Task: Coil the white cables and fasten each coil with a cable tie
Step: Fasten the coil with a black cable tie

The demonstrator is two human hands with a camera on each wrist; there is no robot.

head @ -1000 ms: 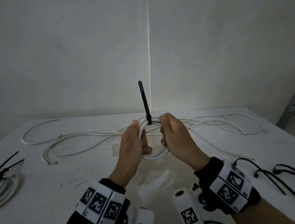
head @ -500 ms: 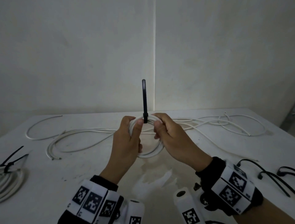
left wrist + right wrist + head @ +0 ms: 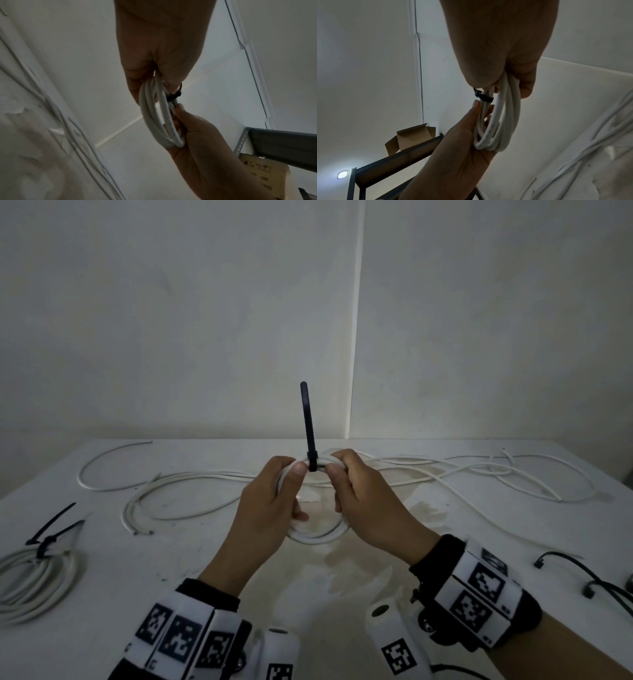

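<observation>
A small coil of white cable (image 3: 318, 537) is held upright above the table between both hands. My left hand (image 3: 291, 474) grips its left side, with the thumb pressed on the top strands. My right hand (image 3: 337, 470) pinches the top right of the coil. Between the two thumbs a black cable tie (image 3: 308, 419) is closed around the strands, and its tail stands straight up. The left wrist view shows the coil (image 3: 164, 121) and the tie's head (image 3: 173, 96). In the right wrist view the tie band (image 3: 483, 96) wraps the coil (image 3: 503, 121).
Loose white cables (image 3: 191, 484) run across the back of the white table (image 3: 137, 577), more at the right (image 3: 513, 470). A tied coil (image 3: 30, 583) lies at the left edge. Loose black cable ties (image 3: 582, 577) lie at the right.
The tie's tail leaned left and now stands upright. My left thumb has moved up beside the tie's head. Both hands still hold the coil.
</observation>
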